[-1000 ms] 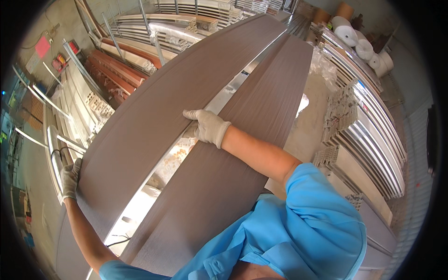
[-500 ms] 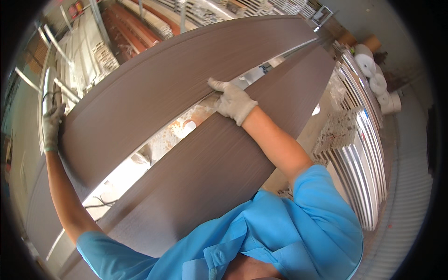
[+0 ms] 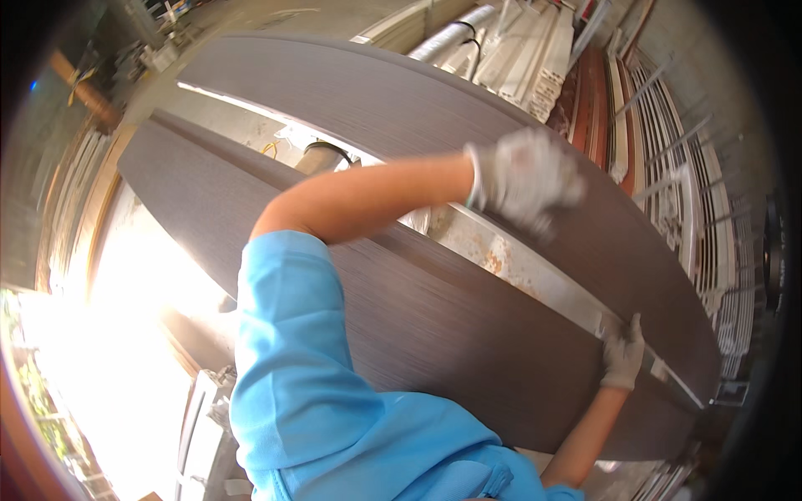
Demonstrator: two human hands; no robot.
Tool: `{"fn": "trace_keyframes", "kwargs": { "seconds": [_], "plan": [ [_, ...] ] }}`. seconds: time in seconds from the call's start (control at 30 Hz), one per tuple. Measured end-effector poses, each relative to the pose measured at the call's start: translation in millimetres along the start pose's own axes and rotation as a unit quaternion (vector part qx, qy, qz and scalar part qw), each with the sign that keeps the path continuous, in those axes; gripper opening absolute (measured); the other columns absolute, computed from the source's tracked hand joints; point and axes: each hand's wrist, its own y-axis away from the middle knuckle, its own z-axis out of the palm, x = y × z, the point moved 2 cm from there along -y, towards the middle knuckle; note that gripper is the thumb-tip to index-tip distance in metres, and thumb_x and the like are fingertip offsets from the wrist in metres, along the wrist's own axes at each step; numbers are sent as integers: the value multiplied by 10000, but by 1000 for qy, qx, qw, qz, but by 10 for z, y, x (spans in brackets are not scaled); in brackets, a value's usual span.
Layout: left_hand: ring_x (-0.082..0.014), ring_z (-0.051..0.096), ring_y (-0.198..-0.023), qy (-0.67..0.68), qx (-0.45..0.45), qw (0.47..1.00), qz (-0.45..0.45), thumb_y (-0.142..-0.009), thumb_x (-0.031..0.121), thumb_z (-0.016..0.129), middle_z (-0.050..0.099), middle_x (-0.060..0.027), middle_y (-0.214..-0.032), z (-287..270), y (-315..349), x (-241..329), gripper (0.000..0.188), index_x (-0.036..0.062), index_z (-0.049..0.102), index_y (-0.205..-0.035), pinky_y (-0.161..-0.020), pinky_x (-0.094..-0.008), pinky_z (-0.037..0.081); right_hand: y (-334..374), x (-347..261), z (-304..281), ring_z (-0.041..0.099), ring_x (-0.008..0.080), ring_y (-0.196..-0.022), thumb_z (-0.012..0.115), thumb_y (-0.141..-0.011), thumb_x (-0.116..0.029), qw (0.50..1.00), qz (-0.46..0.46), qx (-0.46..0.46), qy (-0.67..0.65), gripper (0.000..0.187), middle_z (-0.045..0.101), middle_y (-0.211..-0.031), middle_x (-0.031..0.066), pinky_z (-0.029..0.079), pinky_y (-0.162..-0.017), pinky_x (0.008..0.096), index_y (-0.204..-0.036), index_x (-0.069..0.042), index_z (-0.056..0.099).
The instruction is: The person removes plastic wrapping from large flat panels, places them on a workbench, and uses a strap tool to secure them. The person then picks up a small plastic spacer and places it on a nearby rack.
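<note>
Two long brown panels with a fine wood-like grain lie side by side, a long gap between them: a far panel and a near panel. Reaching across the gap, my left hand in a pale glove is over the far panel. Motion smears its fingers, and whether it touches the panel cannot be told. My gloved right hand rests at the gap toward the panels' right end. Its visible fingers are apart, at the far panel's inner edge, and it appears to hold nothing.
Behind the panels are a silvery wrapped roll, pale stacked profiles and reddish-brown lengths. More pale lengths stand in a rack at the right. Bright light floods the left side, near leaning boards.
My view has swung left. My left hand has come away from the panel's left end and moved across over the far panel; my right hand stays at the gap.
</note>
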Motion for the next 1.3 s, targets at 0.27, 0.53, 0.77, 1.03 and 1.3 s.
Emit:
{"fn": "trace_keyframes", "kwargs": {
  "seconds": [0.27,0.53,0.77,1.03,1.3],
  "plan": [
    [-415,468,-1301,-35,59,997,21,-768,375,746,462,-169,-1437,616,71,341,725,309,472,-1435,-1091,-645,338,-44,-54,20,568,345,-1164,583,-1002,-203,996,-7,-9,-87,463,499,-1286,234,544,-1011,489,-1279,131,422],
    [-387,442,-1344,20,51,998,-42,-733,253,721,455,-197,-1455,543,60,285,721,296,500,-1418,-1119,-541,346,195,-214,168,622,330,-1110,605,-990,-228,995,54,-15,-78,385,608,-1168,226,543,-1003,468,-1183,99,547],
    [-372,468,-1316,2,96,993,-71,-608,231,858,512,-180,-1406,613,54,340,862,241,514,-1398,-1089,-448,390,645,-267,-11,659,269,-1043,570,-998,-249,996,-20,-92,10,424,621,-1185,182,570,-907,382,-1321,24,537],
    [-450,456,-1257,-98,64,989,-94,-677,362,830,483,-207,-1396,803,-323,775,899,167,422,-1454,-1067,-556,371,1653,-597,-943,670,177,-942,661,-952,-206,978,-126,87,144,408,662,-1088,119,591,-823,311,-1274,35,587],
    [-365,421,-1331,-76,-4,996,37,-870,343,706,447,-103,-1438,789,-2348,2831,692,268,361,-1465,-1125,-496,362,2800,-152,-2796,667,153,-977,642,-948,-173,924,-184,295,159,313,673,-1138,47,537,-865,265,-1229,-35,649]
  ]
}}
